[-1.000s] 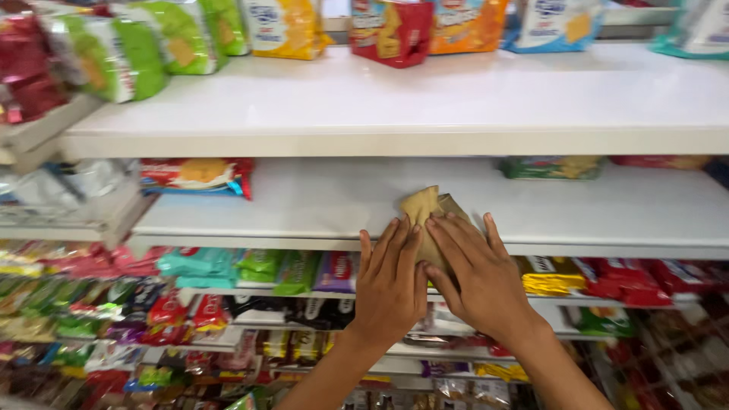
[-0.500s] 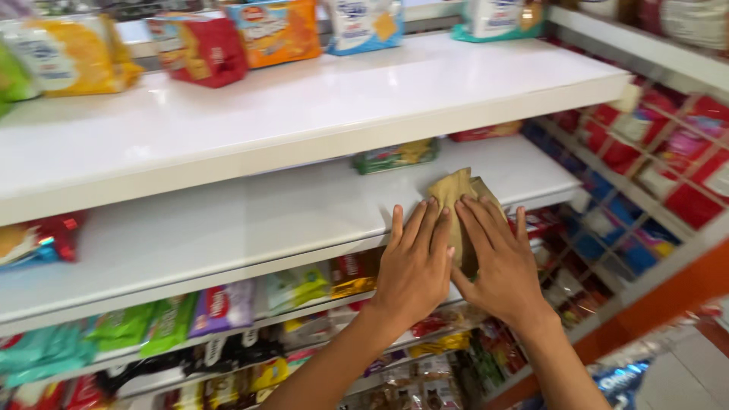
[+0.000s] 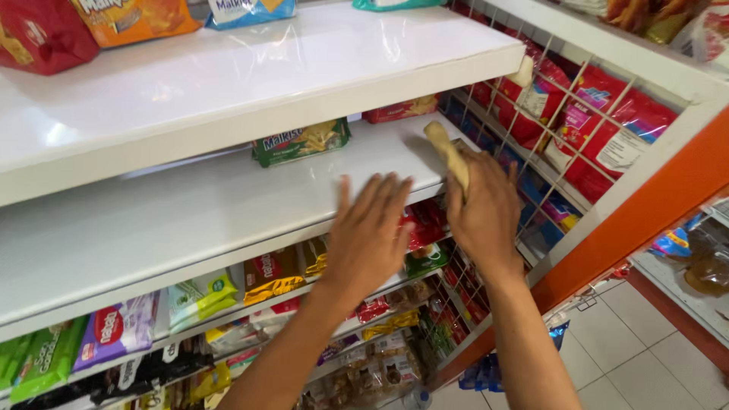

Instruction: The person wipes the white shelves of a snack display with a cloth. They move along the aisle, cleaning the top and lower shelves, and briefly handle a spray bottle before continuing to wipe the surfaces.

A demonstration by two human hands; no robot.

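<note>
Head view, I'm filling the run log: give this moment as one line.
left hand: open, flat above white shelf | right hand: grip shut on tan cloth at shelf's right end | green snack packet: at back

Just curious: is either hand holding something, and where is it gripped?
The right hand grips a tan cloth by its lower end; the left hand holds nothing.

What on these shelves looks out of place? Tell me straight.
The middle shelf is almost bare: only a green snack pack and a red pack lie at the back, while the shelves around it are stocked. The right hand grips a tan cloth there; the left hand is spread flat beside it.
</note>
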